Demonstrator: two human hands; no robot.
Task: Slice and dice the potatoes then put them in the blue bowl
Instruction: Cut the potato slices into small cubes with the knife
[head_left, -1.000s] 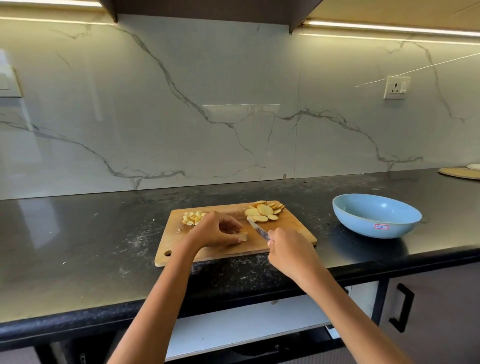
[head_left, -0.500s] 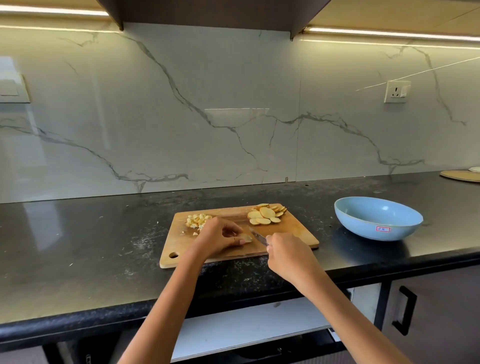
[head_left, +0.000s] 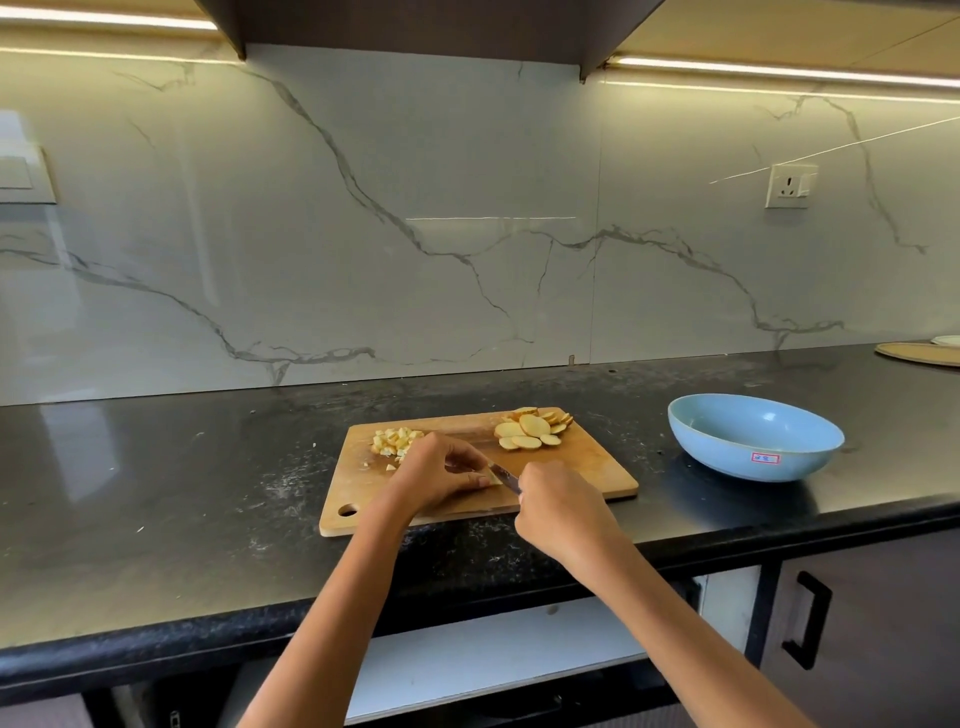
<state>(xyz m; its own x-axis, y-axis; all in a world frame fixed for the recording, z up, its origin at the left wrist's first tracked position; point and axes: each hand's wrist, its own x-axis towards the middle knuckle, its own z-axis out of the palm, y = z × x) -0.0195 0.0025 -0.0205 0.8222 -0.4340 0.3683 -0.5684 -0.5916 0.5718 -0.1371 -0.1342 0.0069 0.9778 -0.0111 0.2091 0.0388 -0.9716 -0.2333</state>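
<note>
**Pale potato under the knife, blade drawn in close**

Pale yellow and nearly hidden, the potato piece (head_left: 493, 480) being diced lies on the near middle of the wooden cutting board (head_left: 597, 470), pinned under the fingertips of the left hand (head_left: 441, 475). That grip is curled over, pinching the piece down against the wood. Just beside it, the right hand (head_left: 558, 506) is wrapped tight round the handle of the knife (head_left: 503, 474). Compared with a second ago, the blade shows far less of its length: then it stood out clear of the left hand, now it sits low and tucked right against the fingertips, its edge touching the piece. I judge a dicing cut is in progress or just landing, so the work is advancing one slice at a time.

Farther back on the board, the diced cubes (head_left: 395, 441) form a small heap at the left, looking no different from before. At the right rear, the fanned slices (head_left: 532, 431) wait uncut, so a good share of dicing remains.

Well apart to the right on the black table (head_left: 156, 493) stands the blue bowl (head_left: 756, 441), with no potato visible in it. The transfer step has not begun.
</note>
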